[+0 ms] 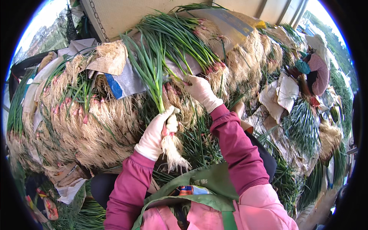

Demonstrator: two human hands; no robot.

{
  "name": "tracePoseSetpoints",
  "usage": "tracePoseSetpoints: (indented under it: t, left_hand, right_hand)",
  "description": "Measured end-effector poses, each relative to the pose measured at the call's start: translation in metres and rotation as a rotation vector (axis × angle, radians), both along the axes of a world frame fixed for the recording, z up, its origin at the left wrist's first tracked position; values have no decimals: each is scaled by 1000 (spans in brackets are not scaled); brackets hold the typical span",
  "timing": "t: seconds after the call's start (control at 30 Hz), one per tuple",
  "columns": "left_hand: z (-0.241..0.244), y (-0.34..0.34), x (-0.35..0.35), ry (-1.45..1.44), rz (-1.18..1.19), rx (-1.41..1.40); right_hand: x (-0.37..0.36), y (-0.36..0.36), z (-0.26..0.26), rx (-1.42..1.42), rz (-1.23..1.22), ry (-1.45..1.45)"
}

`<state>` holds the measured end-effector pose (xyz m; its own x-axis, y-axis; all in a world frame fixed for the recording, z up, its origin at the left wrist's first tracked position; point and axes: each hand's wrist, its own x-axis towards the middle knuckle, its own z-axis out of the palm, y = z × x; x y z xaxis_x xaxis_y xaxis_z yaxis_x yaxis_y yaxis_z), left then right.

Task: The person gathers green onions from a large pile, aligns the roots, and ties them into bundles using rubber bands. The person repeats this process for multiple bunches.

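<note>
My left hand (156,130), in a pale glove, is closed around a bunch of green onions (159,95). Their long green leaves rise above the fist, and reddish stem bases with whitish roots hang below it. To the right, my right hand (199,89), gloved as well, pinches the lower stem of a green onion (172,72) between thumb and fingertips. Behind both hands, a thick row of green onions (198,51) lies on sacking, with pink bases and roots pointing to the right. Beneath my hands hang more roots and stems.
Heaped onions with tan roots (103,138) fill the left side, partly under a grey and blue sheet (126,82). A pale panel with a chain (99,21) stands behind. At right, a person (317,69) bends beside papers (287,89) and onion bundles. Loose leaves (201,143) lie below.
</note>
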<state>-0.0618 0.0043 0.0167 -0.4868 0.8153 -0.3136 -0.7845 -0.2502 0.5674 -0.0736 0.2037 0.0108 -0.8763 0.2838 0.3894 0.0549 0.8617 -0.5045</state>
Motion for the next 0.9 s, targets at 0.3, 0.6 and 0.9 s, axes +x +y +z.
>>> tracePoseSetpoints:
  t: [0.3, 0.6, 0.9]
  left_hand:
    - [-18, -1, 7, 357, 200, -438]
    - [-10, -45, 17, -101, -39, 25]
    - [13, -50, 34, -195, -45, 36]
  right_hand:
    - [104, -75, 11, -29, 288, -94]
    - [51, -101, -58, -1567, 661, -76]
    - [70, -45, -38, 139, 46, -533]
